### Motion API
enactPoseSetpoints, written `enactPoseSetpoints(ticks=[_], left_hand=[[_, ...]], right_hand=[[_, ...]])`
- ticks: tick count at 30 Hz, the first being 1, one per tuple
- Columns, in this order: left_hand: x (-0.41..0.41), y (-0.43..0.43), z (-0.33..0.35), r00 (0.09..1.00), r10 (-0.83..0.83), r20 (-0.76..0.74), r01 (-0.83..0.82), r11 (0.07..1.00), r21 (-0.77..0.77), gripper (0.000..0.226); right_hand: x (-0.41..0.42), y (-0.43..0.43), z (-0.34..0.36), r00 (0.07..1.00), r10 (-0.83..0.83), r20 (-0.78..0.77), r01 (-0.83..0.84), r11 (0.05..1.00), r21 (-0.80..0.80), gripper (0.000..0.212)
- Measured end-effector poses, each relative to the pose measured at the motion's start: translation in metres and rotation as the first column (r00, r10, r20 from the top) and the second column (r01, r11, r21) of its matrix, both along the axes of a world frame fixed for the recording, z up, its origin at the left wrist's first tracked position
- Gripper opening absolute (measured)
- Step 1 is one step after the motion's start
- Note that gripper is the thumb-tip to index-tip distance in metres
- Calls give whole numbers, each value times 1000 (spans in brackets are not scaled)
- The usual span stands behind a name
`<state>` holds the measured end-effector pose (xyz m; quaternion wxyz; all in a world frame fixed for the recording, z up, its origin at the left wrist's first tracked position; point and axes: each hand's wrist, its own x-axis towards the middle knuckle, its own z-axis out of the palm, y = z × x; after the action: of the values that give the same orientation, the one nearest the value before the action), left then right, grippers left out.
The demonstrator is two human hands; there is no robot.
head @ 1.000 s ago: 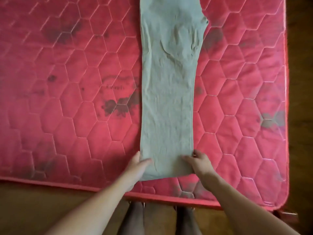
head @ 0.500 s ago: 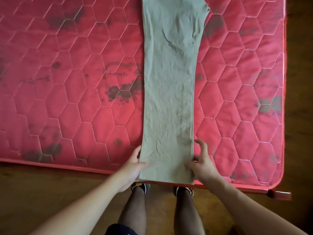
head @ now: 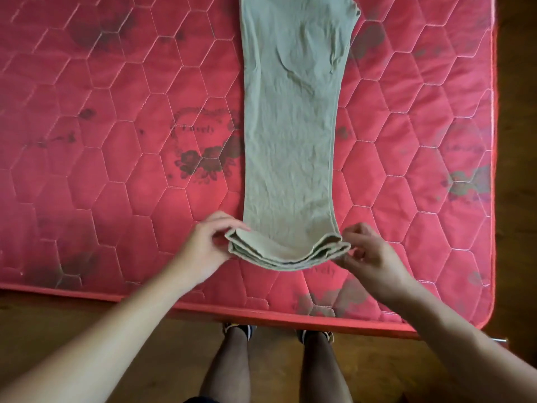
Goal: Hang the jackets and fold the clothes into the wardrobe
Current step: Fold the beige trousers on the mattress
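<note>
A red quilted mattress [head: 116, 199] with a hexagon stitch pattern and dark printed flowers fills most of the view. Past the mattress's near edge lies a brown wooden floor [head: 58, 330], where the person's bare legs [head: 229, 367] and shoes [head: 238, 330] stand. Nothing on the mattress lies between the hands and the cloth.

Both forearms reach in over the mattress's near edge. The left hand [head: 203, 245] grips the cloth's near left corner, thumb on top and fingers curled beneath. The right hand [head: 369, 251] pinches the near right corner with bent fingers.

The folded garment [head: 290, 141], pale grey-green and creased, lies as a long narrow strip down the middle of the mattress, its far end running out of view at the mattress's far side. Its near end is raised a little off the mattress between the two hands, sagging in the middle, and shows several stacked layers of hem.
</note>
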<state>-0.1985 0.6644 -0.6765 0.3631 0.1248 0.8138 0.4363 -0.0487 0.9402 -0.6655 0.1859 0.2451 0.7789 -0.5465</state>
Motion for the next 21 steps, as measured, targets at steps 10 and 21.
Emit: enactPoseSetpoints(ticks=[10,21], left_hand=[[-102,74,-82,758,220,614,-228,971,-66,42],[44,11,-81,833,178,524,-53,968,-246,42]], right_hand=[[-147,44,-91,897,-248,366,409,780,-474,40],[12,-24,-111,845,-287,452,388,910,-149,6]])
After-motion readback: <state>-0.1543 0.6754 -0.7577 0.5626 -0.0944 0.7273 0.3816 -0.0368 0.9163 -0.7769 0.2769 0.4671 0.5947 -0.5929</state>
